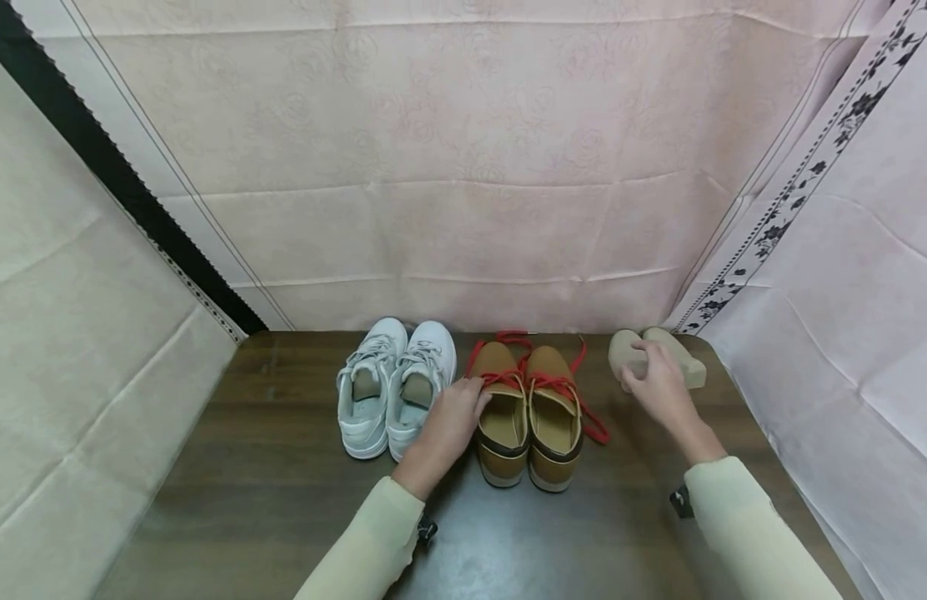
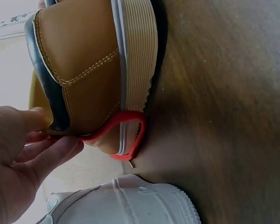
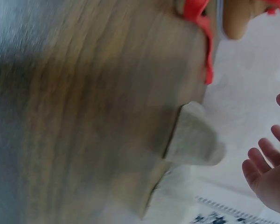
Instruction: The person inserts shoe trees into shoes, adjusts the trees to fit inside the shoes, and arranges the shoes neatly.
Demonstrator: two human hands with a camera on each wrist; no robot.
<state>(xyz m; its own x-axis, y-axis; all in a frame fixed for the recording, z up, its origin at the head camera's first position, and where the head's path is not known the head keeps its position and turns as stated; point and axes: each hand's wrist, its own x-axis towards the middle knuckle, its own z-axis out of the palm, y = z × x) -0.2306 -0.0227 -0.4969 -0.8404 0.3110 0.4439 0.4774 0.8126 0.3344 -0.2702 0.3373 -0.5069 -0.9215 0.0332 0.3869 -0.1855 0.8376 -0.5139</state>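
A pair of brown shoes with red laces stands side by side, the left shoe (image 1: pixel 496 358) against the right shoe (image 1: pixel 548 363). My left hand (image 1: pixel 446 421) pinches the left shoe's collar beside the lacing; in the left wrist view the thumb goes over the edge and the fingers lie outside by the red lace (image 2: pixel 139 133). Over on the right, my right hand (image 1: pixel 662 392) hovers above two beige toe-shaped pieces, one left piece (image 1: pixel 623 350) and one right piece (image 1: pixel 687 362). Its fingers are apart with nothing between them in the right wrist view.
White sneakers, a left one (image 1: pixel 366 408) and a right one (image 1: pixel 431 346), stand close to the left of the brown shoes. All sit on a dark wooden surface (image 1: pixel 283 467) against a pale cloth backdrop (image 1: pixel 463 150). Loose red lace (image 1: pixel 594 427) trails right of the brown pair.
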